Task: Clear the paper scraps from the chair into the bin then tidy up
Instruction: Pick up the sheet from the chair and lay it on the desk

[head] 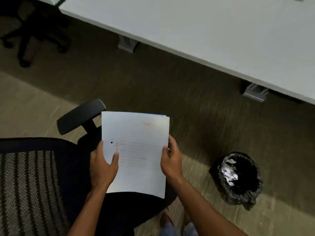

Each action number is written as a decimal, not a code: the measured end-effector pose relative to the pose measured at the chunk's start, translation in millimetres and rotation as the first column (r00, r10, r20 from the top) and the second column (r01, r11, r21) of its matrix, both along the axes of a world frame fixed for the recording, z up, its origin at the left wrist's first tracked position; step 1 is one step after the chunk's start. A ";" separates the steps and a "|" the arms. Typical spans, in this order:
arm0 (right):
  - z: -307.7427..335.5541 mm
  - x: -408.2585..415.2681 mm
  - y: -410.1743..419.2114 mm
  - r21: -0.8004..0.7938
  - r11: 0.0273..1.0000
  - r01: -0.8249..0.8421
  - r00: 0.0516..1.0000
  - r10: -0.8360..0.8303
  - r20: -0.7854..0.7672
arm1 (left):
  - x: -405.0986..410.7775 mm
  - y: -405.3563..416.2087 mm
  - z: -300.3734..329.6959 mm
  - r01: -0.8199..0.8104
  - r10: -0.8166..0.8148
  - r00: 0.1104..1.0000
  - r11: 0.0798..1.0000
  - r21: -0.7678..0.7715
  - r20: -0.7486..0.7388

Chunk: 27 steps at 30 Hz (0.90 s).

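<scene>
A stack of white paper sheets [138, 145] with faint red print is held flat above the black office chair [71, 169]. My left hand [103, 167] grips its left edge, thumb on top. My right hand [171, 159] grips its right edge. A blue sheet edge peeks out at the top of the stack. To the right on the floor stands a small bin [237, 179] lined with a black bag, with white paper scraps inside. The visible part of the chair seat shows no scraps; the sheets hide the rest.
A long white desk [204, 28] runs diagonally across the top right, with grey brackets under its edge. The chair's armrest [81, 115] juts out left of the sheets. Another dark chair base [29, 36] stands at top left. Carpet lies between chair, desk and bin.
</scene>
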State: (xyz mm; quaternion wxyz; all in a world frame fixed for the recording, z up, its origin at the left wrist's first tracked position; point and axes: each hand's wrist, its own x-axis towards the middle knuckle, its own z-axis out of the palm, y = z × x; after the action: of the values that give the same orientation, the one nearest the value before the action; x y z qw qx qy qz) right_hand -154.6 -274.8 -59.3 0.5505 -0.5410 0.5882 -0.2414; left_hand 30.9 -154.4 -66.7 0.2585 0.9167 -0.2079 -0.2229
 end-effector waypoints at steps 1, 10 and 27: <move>18.9 -1.6 -9.6 -0.019 1.000 0.018 1.000 -0.018 0.006 | -1.6 -8.4 20.1 0.000 0.001 1.000 0.999 -0.033 0.007; 177.1 -37.8 -87.1 -0.240 0.943 0.229 0.968 -0.193 0.164 | -29.9 -94.0 179.2 0.089 -0.062 0.993 0.955 -0.281 0.103; 328.5 -178.4 -269.1 -0.394 0.886 0.246 0.939 -0.117 0.322 | -149.8 -290.1 353.0 0.256 -0.153 0.961 0.799 -0.544 0.228</move>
State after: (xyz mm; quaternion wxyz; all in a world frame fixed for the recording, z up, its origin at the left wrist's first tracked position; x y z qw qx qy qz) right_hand -333.0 -543.8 269.2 0.4728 -0.5493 0.4824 -0.4920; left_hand -118.9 -444.5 286.3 0.4749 0.7856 -0.3845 -0.0972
